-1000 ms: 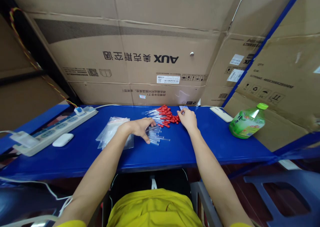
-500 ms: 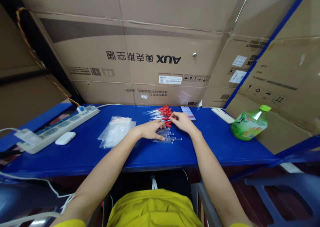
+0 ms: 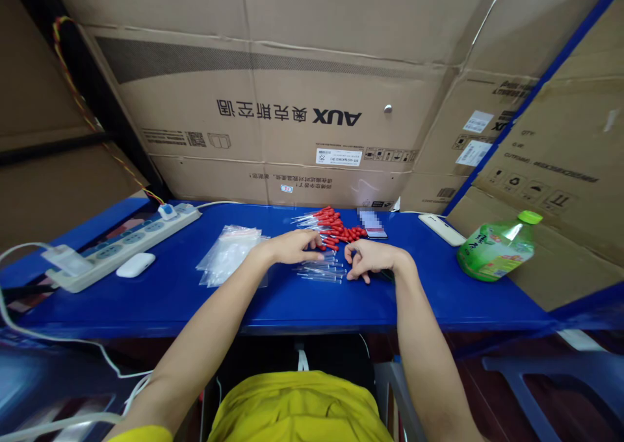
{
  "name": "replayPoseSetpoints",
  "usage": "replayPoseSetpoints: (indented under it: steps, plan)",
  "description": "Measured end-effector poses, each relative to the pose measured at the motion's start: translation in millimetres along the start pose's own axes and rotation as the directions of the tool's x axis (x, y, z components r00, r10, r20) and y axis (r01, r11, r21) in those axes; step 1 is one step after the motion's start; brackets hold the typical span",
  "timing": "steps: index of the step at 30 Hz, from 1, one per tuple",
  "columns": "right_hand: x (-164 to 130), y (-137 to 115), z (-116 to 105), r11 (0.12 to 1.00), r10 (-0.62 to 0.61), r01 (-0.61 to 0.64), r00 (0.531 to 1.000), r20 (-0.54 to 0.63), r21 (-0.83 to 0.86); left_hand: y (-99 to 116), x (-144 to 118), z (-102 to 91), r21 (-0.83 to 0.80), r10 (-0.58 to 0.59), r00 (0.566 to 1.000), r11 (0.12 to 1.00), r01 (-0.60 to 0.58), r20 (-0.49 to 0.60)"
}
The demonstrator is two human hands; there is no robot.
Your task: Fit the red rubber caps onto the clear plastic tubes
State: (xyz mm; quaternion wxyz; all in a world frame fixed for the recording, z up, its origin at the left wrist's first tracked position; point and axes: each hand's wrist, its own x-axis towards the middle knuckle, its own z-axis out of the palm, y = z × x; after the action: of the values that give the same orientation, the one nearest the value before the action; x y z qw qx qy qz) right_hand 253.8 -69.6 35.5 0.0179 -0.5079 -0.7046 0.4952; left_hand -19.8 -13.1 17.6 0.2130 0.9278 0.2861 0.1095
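Observation:
My left hand (image 3: 296, 247) reaches over the middle of the table with its fingers curled; what they hold, if anything, is hidden. Just past its fingertips lie several droppers (image 3: 312, 220) with red bulbs and thin clear stems, all pointing left. To their right is a cluster of loose red rubber bulbs (image 3: 351, 234). Several clear thin tubes (image 3: 322, 273) are spread below, partly under my left hand. At the right ends of these tubes is my right hand (image 3: 373, 258), wrist bent, fingers loosely bent and apart, with nothing visible in them.
Clear plastic bags (image 3: 229, 250) are stacked left of my hands. Further left are a white case (image 3: 136, 265) and a power strip (image 3: 127, 244). A phone (image 3: 373, 223) lies behind; a white device (image 3: 441, 229) and green bottle (image 3: 497, 247) are right. Cardboard (image 3: 292, 71) walls the back.
My right hand has moved down and toward me, from the red bulbs to the ends of the clear tubes. The loose red bulbs are now uncovered. My left hand has shifted slightly up.

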Motion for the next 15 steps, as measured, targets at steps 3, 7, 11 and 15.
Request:
replayPoseSetpoints:
  steps: [3,7,11,15]
  plan:
    - [3,-1,2,0.996,-0.077,0.077,0.997,-0.001,0.045,-7,2,-1.2,0.103,-0.022,0.99,0.994,0.037,-0.14]
    - [7,0,3,0.989,-0.101,0.11,0.991,-0.091,0.102,-13,6,4.3,0.2,-0.027,0.981,0.977,0.066,-0.193]
    - [16,1,4,0.97,-0.113,0.175,0.939,-0.323,0.169,-14,10,12.2,0.206,-0.004,0.986,0.978,0.038,-0.164]
    - [17,-4,7,0.971,-0.161,0.214,0.918,-0.362,0.11,-17,13,17.5,0.194,-0.006,0.989,0.98,0.034,-0.146]
